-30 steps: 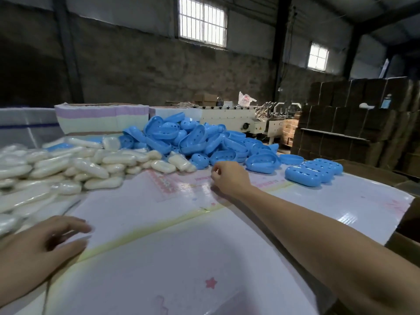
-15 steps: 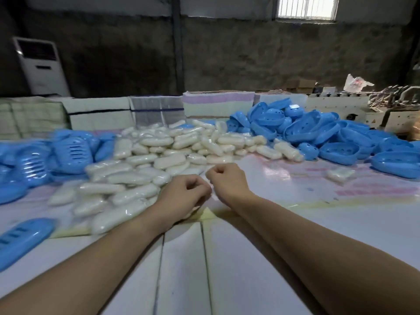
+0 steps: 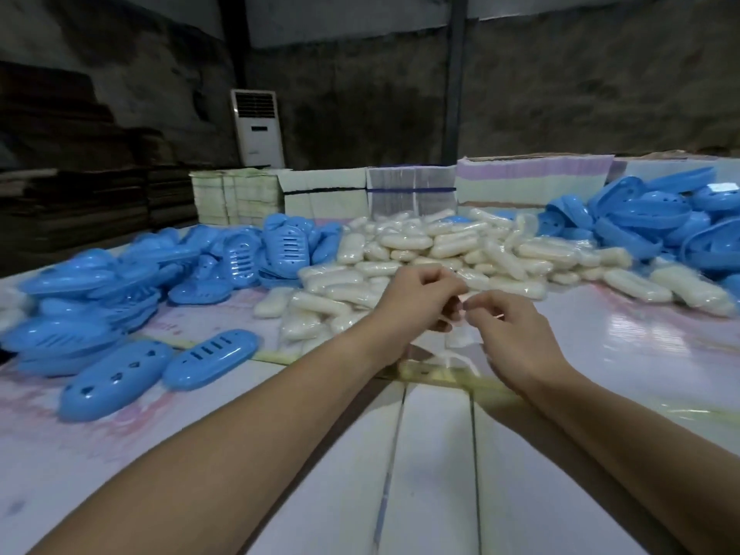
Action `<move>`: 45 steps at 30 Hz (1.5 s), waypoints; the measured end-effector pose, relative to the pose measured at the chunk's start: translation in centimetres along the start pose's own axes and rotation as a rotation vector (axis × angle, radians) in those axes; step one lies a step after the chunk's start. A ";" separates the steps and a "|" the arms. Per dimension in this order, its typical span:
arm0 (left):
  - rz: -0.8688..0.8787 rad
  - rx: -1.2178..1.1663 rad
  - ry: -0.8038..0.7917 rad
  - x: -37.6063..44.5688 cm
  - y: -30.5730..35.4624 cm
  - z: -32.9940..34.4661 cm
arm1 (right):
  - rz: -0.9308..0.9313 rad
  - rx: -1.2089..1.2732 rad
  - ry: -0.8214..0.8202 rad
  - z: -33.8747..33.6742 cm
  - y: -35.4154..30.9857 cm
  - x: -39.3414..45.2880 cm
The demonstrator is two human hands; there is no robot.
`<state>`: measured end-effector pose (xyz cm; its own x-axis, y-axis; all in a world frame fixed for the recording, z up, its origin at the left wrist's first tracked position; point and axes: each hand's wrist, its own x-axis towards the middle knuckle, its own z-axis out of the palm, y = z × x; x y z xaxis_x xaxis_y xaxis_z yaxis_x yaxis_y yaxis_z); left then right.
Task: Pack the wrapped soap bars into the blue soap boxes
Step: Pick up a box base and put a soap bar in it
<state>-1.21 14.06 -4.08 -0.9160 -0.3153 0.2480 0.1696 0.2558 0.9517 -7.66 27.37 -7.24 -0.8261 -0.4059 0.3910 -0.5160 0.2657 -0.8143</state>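
Head view: wrapped soap bars (image 3: 440, 250) heaped mid-worktop, oblong with rounded ends, cream-white, each in glossy crinkled clear film; blue soap boxes (image 3: 120, 290) piled to the left of the heap, more blue soap boxes (image 3: 656, 222) at far right, all smooth moulded plastic, oval, some shells showing slots or small holes; two closed boxes (image 3: 160, 366) lie apart at near left, one slotted, one with small cut-outs. Left hand (image 3: 416, 302) and right hand (image 3: 516, 334) meet just before the heap, fingers curled, both pinching a thin scrap of clear film (image 3: 458, 342) that hangs between them; the film is blurred, its contents cannot be told. Worktop (image 3: 440, 474) is glossy white sheet, faintly printed pink, with seams and a yellowish tape line across it. Behind: banded stacks of flat printed cartons (image 3: 412, 190); a white standing air conditioner (image 3: 258, 128); dark rough concrete wall; brown cardboard stacks (image 3: 72, 202) at left.
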 end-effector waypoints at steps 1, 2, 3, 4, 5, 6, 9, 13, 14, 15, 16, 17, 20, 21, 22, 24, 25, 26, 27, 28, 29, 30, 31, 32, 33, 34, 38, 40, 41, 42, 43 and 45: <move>0.041 0.056 0.078 0.4 0.4 -1.0 | -0.035 -0.011 -0.037 0.4 -0.3 -0.3; 0.083 0.147 0.167 0.9 0.6 -2.1 | -0.091 -0.038 -0.075 0.9 -0.7 -0.7; 0.118 0.268 0.259 1.3 0.7 -3.3 | -0.166 -0.080 -0.118 1.3 -1.0 -1.0; 0.135 0.422 0.330 1.6 0.6 -4.7 | -0.247 -0.127 -0.168 1.8 -1.3 -1.3; 0.114 0.626 0.359 1.8 0.3 -6.2 | -0.325 -0.175 -0.221 2.1 -1.6 -1.6; 0.046 0.861 0.343 1.8 0.1 -7.8 | -0.383 -0.216 -0.271 2.4 -1.7 -1.8; -0.296 1.350 0.190 0.7 0.0 -13.3 | -0.444 -0.282 -0.388 2.7 -1.6 -2.0; -0.560 1.547 0.122 -2.2 0.8 -18.0 | -0.454 -0.285 -0.432 2.6 -1.4 -1.8; -0.598 1.576 0.104 -2.8 0.8 -18.5 | -0.457 -0.283 -0.439 2.6 -1.4 -1.7; -0.633 1.587 0.071 -3.4 0.5 -18.7 | -0.458 -0.280 -0.444 2.6 -1.4 -1.7; -0.651 1.580 0.035 -3.9 0.2 -18.8 | -0.458 -0.274 -0.446 2.6 -1.4 -1.7; -0.650 1.564 0.013 -4.2 -0.2 -18.7 | -0.454 -0.266 -0.445 2.6 -1.4 -1.7; -0.577 1.530 0.027 -4.6 -0.9 -18.1 | -0.424 -0.237 -0.432 2.4 -1.3 -1.7; -0.547 1.521 0.028 -4.7 -1.2 -18.0 | -0.424 -0.228 -0.426 2.4 -1.3 -1.7; -0.526 1.500 0.028 -4.7 -1.5 -17.9 | -0.429 -0.219 -0.419 2.4 -1.3 -1.7; -0.526 1.416 0.033 -4.8 -1.7 -18.1 | -0.439 -0.204 -0.408 2.5 -1.3 -1.7; -0.541 1.369 0.029 -4.9 -1.7 -18.3 | -0.438 -0.201 -0.408 2.5 -1.3 -1.7; -0.556 1.334 0.018 -5.1 -1.8 -18.5 | -0.434 -0.203 -0.412 2.6 -1.2 -1.7; -0.561 1.313 0.009 -5.1 -1.9 -18.7 | -0.431 -0.210 -0.418 2.6 -1.2 -1.7; -0.550 1.300 0.008 -5.2 -2.0 -18.8 | -0.433 -0.222 -0.425 2.7 -1.1 -1.6; -0.522 1.286 0.021 -5.2 -2.1 -18.8 | -0.439 -0.234 -0.432 2.7 -1.1 -1.6; -0.483 1.265 0.047 -5.2 -2.1 -18.7 | -0.446 -0.245 -0.436 2.8 -1.1 -1.6; -0.435 1.242 0.085 -5.4 -2.0 -18.6 | -0.448 -0.252 -0.438 2.8 -1.0 -1.5; -0.379 1.225 0.134 -5.6 -1.7 -18.4 | -0.444 -0.251 -0.437 2.8 -1.0 -1.5; -0.313 1.221 0.190 -5.7 -1.3 -18.2 | -0.436 -0.244 -0.434 2.8 -0.9 -1.5; -0.243 1.216 0.243 -5.9 -0.9 -17.9 | -0.428 -0.231 -0.432 2.8 -0.9 -1.4; 0.049 1.070 0.352 -6.0 1.0 -15.3 | -0.394 -0.175 -0.437 2.8 -1.0 -1.3; 0.179 0.973 0.348 -5.6 2.1 -13.1 | -0.352 -0.127 -0.408 2.6 -1.0 -1.3; 0.234 0.906 0.333 -5.1 2.5 -11.8 | -0.320 -0.095 -0.370 2.5 -1.0 -1.2; 0.282 0.819 0.314 -4.5 2.9 -10.2 | -0.280 -0.051 -0.315 2.3 -0.9 -1.0; 0.317 0.708 0.296 -3.7 3.2 -8.5 | -0.236 0.000 -0.245 2.0 -0.9 -0.8; 0.321 0.447 0.251 -2.1 3.0 -4.6 | -0.139 0.103 -0.097 1.1 -0.9 -0.2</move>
<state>2.86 11.28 -0.88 -0.7212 -0.3511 0.5972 0.2040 0.7162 0.6674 -6.84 26.26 -7.07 -0.7204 -0.5161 0.4633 -0.5933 0.1126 -0.7971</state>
